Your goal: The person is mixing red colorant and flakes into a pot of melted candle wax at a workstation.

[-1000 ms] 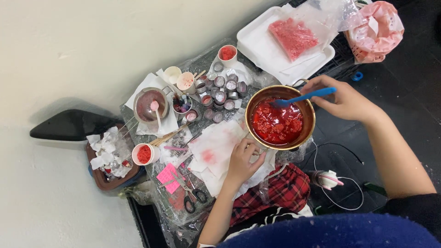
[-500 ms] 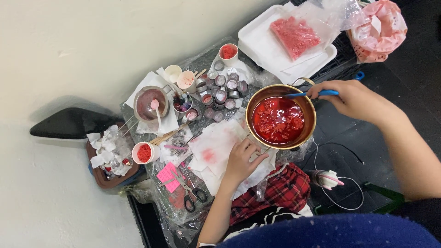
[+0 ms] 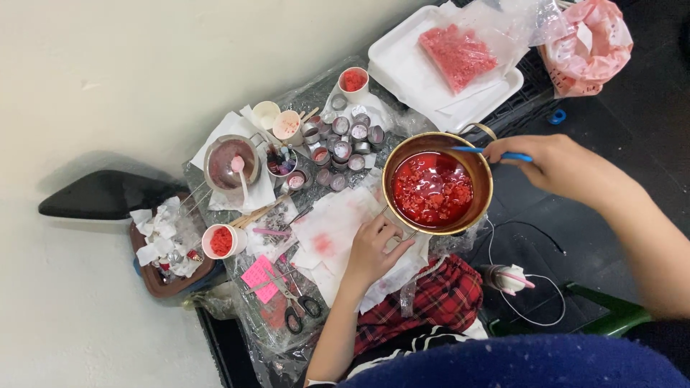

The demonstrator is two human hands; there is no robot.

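A brass-coloured pot [image 3: 480, 167] holds red liquid with red chunks [image 3: 430, 188]. My right hand [image 3: 557, 165] grips a blue-handled stirrer [image 3: 483, 151] whose tip reaches into the pot from the right rim. My left hand [image 3: 374, 248] rests at the pot's lower left, fingers around its handle, on stained white paper [image 3: 327, 230].
Several small round tins [image 3: 343, 144] sit beside the pot. Cups of red bits [image 3: 221, 241] [image 3: 353, 79], a metal bowl with a spoon [image 3: 231, 162], scissors [image 3: 298, 310], pink notes [image 3: 260, 276], a white tray with a red bagful [image 3: 453, 50], a pink bag [image 3: 586, 43].
My right hand with the stirrer has pulled back toward the pot's upper right rim. My left hand has stayed at the pot's lower left.
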